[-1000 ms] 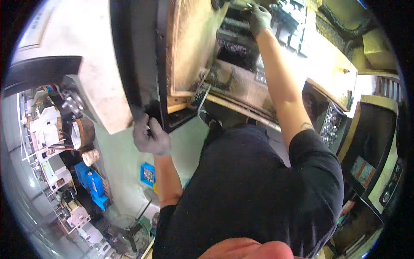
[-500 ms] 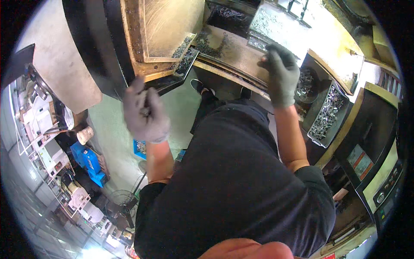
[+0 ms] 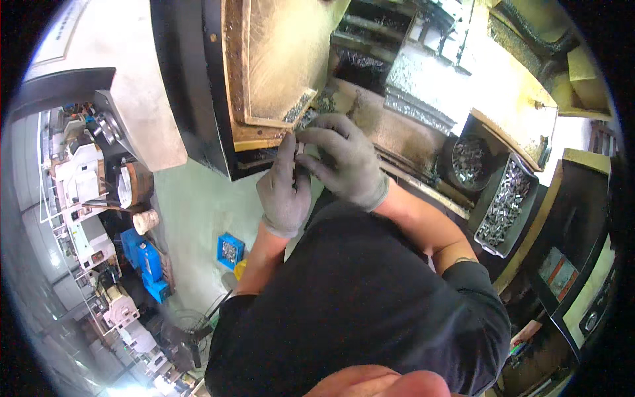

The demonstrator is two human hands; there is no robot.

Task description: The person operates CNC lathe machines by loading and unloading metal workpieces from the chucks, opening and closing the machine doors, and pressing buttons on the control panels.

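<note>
Centrally, just above the person's dark shirt, both gloved hands meet. The left hand point(image 3: 284, 188) and the right hand point(image 3: 345, 159) pinch a small pale metal piece point(image 3: 299, 148) between their fingertips, slightly above the frame's middle. Right of them, a grey bin of metal parts point(image 3: 504, 205) sits beside a round container of parts point(image 3: 469, 159). Lower left, a blue tray point(image 3: 230, 250) lies on the green floor point(image 3: 188, 218). Beyond the hands, upper centre, stands a machine's yellowed door panel point(image 3: 281, 59).

grey tray of metal parts point(image 3: 504, 205), round tub of parts point(image 3: 471, 159), blue crate point(image 3: 229, 251)
</note>
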